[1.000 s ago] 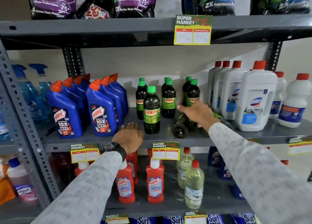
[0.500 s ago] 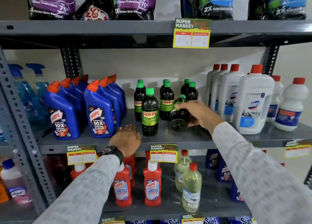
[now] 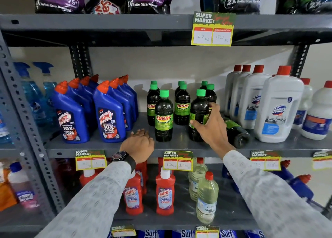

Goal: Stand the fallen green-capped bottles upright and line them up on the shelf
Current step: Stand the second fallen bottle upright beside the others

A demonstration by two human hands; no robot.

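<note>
Several dark green-capped Sunny bottles stand in three short rows on the grey middle shelf [image 3: 179, 146]. My right hand [image 3: 212, 128] grips the front bottle of the right row [image 3: 198, 110], which stands upright on the shelf. Another green-labelled bottle [image 3: 237, 131] lies on its side just right of that hand, its base toward me. The front bottle of the left row [image 3: 163, 117] stands upright. My left hand [image 3: 139, 144] rests palm down on the shelf's front edge, left of that bottle, holding nothing.
Blue Harpic bottles [image 3: 107, 115] crowd the shelf to the left and white Domex bottles [image 3: 278, 108] to the right. Blue spray bottles [image 3: 36, 94] stand far left. Price tags [image 3: 177, 160] hang on the shelf edge. Red and clear bottles fill the shelf below.
My right hand lifted a fallen bottle off the shelf, tipped it up and set it standing at the front of the right row. The left hand barely moved.
</note>
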